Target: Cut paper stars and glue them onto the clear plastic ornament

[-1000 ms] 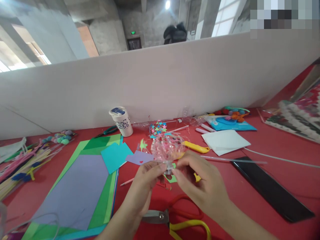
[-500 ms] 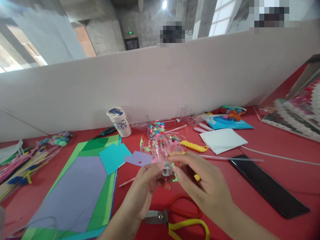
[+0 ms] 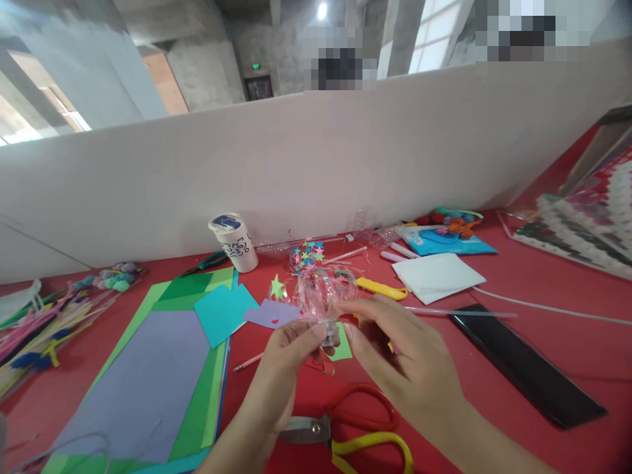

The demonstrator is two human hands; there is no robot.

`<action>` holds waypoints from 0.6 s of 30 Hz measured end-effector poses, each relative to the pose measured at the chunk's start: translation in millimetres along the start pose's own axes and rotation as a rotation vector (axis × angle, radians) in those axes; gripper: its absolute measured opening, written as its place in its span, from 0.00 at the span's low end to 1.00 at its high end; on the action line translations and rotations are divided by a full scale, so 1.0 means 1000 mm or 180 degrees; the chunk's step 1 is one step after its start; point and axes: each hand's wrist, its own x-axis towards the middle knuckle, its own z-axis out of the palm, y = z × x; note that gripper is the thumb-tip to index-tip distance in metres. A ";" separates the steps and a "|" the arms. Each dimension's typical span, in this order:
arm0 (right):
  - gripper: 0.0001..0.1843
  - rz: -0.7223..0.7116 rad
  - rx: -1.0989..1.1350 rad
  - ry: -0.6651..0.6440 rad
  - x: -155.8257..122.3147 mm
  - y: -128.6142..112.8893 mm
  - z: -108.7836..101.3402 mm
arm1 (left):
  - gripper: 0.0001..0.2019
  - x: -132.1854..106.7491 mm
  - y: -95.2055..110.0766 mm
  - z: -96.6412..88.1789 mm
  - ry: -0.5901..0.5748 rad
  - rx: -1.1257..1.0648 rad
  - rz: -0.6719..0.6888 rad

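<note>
My left hand (image 3: 289, 352) pinches the neck of a clear plastic bottle top (image 3: 323, 289). Thin see-through strips spread from its far side, some looking pinkish. Close on its right is my right hand (image 3: 399, 349), with thumb and forefinger apart; the forefinger tip seems to touch the plastic. Below the hands lie scissors (image 3: 316, 429) with one red and one yellow handle. A green paper piece (image 3: 342, 345) shows under the bottle top, and a purple paper piece (image 3: 272, 313) with a small red heart lies left of it. A green star (image 3: 277, 287) lies behind.
Coloured paper sheets (image 3: 143, 375) and a pink pencil (image 3: 248, 362) lie left. A paper cup (image 3: 236, 243) stands against the white partition (image 3: 296, 164). A yellow cutter (image 3: 382, 289), a white sheet (image 3: 438, 278) and a black flat strip (image 3: 528, 365) lie right.
The bottle top's strips have shifted, uncovering more of the green paper and the green star. My right thumb has moved slightly away from the neck. My left hand keeps its hold.
</note>
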 end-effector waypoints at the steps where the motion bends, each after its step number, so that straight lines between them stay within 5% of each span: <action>1: 0.10 -0.0066 -0.0059 0.0018 0.000 0.000 0.000 | 0.09 0.000 -0.001 -0.001 0.0061 0.0063 0.0039; 11: 0.09 -0.0180 -0.0067 0.0109 0.001 -0.001 -0.004 | 0.08 0.003 -0.001 0.002 0.0215 0.0511 0.0396; 18: 0.08 0.0517 0.0464 -0.0019 0.002 -0.002 -0.007 | 0.10 0.004 -0.003 -0.001 0.0633 0.1021 0.0990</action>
